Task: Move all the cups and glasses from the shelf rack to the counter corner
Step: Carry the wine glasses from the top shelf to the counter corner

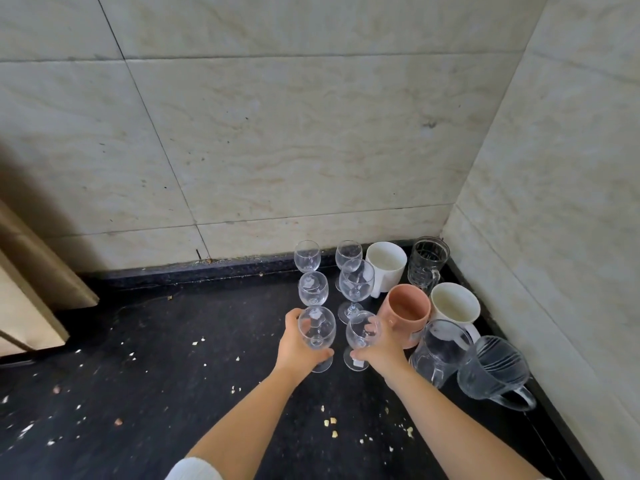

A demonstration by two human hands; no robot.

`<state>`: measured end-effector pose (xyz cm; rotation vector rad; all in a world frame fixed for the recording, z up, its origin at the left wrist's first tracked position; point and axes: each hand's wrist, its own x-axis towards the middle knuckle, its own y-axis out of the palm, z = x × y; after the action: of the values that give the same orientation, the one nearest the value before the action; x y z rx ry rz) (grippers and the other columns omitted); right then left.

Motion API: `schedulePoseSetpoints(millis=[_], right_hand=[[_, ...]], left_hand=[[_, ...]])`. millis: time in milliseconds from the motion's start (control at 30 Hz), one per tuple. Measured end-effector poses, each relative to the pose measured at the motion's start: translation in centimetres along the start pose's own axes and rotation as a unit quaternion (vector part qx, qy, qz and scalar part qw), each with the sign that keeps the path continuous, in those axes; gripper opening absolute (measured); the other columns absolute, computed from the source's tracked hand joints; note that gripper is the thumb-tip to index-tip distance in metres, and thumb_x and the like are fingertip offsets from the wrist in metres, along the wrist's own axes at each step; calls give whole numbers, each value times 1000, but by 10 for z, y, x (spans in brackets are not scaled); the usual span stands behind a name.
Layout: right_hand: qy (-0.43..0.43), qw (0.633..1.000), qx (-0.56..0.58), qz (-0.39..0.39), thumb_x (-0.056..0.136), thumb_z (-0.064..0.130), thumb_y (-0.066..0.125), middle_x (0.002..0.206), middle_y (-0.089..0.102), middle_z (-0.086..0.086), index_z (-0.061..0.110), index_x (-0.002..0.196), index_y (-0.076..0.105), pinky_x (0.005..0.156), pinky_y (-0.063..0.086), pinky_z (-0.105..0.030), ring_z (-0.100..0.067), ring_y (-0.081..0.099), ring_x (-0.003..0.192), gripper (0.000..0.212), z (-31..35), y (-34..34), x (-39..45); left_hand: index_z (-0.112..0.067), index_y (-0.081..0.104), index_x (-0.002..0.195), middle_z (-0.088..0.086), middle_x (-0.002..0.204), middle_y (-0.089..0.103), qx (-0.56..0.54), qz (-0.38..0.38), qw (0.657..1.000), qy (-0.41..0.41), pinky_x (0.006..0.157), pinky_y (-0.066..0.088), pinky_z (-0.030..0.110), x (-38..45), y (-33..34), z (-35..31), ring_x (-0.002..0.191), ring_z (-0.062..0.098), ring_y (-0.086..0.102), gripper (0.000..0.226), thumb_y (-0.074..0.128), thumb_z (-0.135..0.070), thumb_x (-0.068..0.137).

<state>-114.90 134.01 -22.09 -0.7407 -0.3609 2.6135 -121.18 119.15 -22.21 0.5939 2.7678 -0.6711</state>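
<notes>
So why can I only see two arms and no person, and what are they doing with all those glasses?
The camera sits on the person's head and looks down, so you see only their arms. There is just this one picture.

The left hand holds one wine glass, and the right hand holds another wine glass. Both glasses are at the front of two short rows of wine glasses on a dark counter.

Beside them, in the corner by the tiled walls, stand a pink cup, two white mugs, a clear glass mug and two clear jugs. Little crumbs lie scattered on the counter.
</notes>
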Motion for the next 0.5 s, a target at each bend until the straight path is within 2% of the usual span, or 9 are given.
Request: schedulePoseSetpoints(millis=[67,133,233,300,400,500], right_hand=[[2,1000,-9,3,68,-5,73,137,45,-9,12,135,35,90,42,-30,-24,47,123,79,1,1,1],[4,1000,-17,1,69,-3,72,137,45,-9,12,135,34,88,41,-28,-25,47,123,78,2,2,1],[0,999,-40,8,69,-1,72,135,46,-11,11,135,33,91,39,-29,-26,47,123,78,6,2,-2],[-7,998,-64,12,67,0,74,136,45,-11,9,134,33,96,40,-32,-27,46,124,79,8,-2,-6],[-17,995,-95,17,68,2,74,143,35,-10,7,142,22,102,37,-34,-26,37,132,90,21,-12,-15],[-47,991,-126,3,71,8,73,121,42,-5,6,140,27,90,36,-30,-21,42,121,83,35,-28,-29]], left_hand=[[-34,22,109,-12,103,51,6,-1,1000,3,62,40,9,-2,0,0,94,11,54,76,79,-12,63],[-28,27,116,-3,116,53,15,6,1000,15,75,44,17,-7,-3,-4,98,11,54,74,79,-16,65],[-16,28,137,0,137,45,40,-13,999,32,98,42,30,-15,-9,-11,120,18,50,82,75,-29,72],[-13,31,139,2,144,40,97,-44,992,73,105,37,33,-20,-13,-18,130,20,42,72,66,-35,79],[-10,37,138,5,148,35,240,-66,952,178,107,27,23,-19,-15,-30,136,19,33,55,52,-32,91],[-6,29,143,7,155,23,361,-22,910,204,117,11,27,-12,-7,-38,145,20,13,54,35,-33,97]])
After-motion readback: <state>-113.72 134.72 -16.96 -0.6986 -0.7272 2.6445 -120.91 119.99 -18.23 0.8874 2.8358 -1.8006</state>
